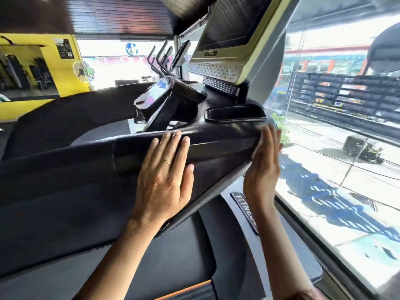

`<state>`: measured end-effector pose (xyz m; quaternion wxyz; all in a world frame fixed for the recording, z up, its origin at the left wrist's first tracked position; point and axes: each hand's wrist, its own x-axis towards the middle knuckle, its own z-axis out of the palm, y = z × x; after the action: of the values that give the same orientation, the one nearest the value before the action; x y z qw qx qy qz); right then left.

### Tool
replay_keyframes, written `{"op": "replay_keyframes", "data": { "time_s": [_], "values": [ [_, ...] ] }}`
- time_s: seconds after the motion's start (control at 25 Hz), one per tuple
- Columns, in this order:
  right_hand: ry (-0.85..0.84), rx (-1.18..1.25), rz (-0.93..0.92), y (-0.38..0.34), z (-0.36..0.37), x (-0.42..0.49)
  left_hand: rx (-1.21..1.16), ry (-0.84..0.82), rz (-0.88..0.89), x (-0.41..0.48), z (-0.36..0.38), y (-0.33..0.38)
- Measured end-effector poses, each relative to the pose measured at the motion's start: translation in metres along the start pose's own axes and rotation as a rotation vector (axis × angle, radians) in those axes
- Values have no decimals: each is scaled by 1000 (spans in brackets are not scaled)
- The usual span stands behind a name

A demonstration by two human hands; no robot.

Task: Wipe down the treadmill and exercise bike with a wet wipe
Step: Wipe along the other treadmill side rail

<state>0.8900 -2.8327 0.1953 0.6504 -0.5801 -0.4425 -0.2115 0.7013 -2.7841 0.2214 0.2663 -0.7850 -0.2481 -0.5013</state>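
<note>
Treadmill (216,144) beside window (337,131): heavy, rigid, glossy. Left grip (162,176) released, flat on console arm (86,167); right grip (265,165) flat vs. arm end, wet wipe prob. beneath, unclear. Limp, needs palm pressure.

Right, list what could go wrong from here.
1. The right hand presses the rounded outer end of the console arm; it might slip off toward the window.
2. The left hand lies flat on that arm and may smudge wiped plastic.
3. The keypad sits just above; moisture could reach it.
</note>
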Motion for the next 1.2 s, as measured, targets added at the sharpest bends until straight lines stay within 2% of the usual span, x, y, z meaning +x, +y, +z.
{"op": "replay_keyframes", "data": {
  "time_s": [0.04, 0.12, 0.16, 0.2, 0.24, 0.36, 0.4, 0.44, 0.56, 0.6, 0.64, 0.68, 0.76, 0.84, 0.96, 1.0, 1.04, 1.2],
  "values": [
    [-37, 18, -31, -10, 5, -5, -6, -4, 12, 4, 5, 6],
    [-194, 11, -278, -23, 14, -28, -15, -9, 28, 10, 13, 16],
    [-229, -32, -401, -18, 13, -31, -13, -5, 28, 11, 17, 20],
    [-210, -63, -439, -8, 8, -23, -4, 5, 24, 11, 19, 22],
    [-148, -58, -368, 9, 3, -10, 5, 18, 18, 11, 20, 23],
    [85, 143, 157, 33, -6, 26, 11, 51, -19, 11, 23, 26],
    [105, 186, 212, 27, -4, 20, 11, 61, -28, 10, 23, 26],
    [71, 201, 169, 16, 0, 4, 13, 71, -31, 10, 23, 27],
    [-245, 142, -246, -4, 9, -60, 20, 71, -28, 11, 23, 27],
    [-311, 82, -359, 1, 9, -67, 20, 67, -25, 11, 23, 27],
    [-306, 29, -419, 9, 9, -63, 21, 64, -22, 11, 22, 27],
    [-260, -11, -414, 17, 10, -55, 20, 60, -20, 12, 22, 26],
    [-136, 4, -242, 16, 12, -38, 20, 47, -21, 11, 21, 26],
    [-111, 66, -172, 7, 18, -43, 26, 26, -18, 10, 20, 26],
    [-303, 37, -422, 8, 25, -86, 3, -29, -3, 7, 15, 24],
    [-315, 27, -501, 12, 21, -90, -8, -40, -2, 4, 13, 23],
    [-284, 45, -519, 17, 17, -84, -12, -38, -4, 0, 11, 23],
    [17, 147, -323, 11, 16, -42, 4, -15, -12, -22, 4, 19]
  ]
}}
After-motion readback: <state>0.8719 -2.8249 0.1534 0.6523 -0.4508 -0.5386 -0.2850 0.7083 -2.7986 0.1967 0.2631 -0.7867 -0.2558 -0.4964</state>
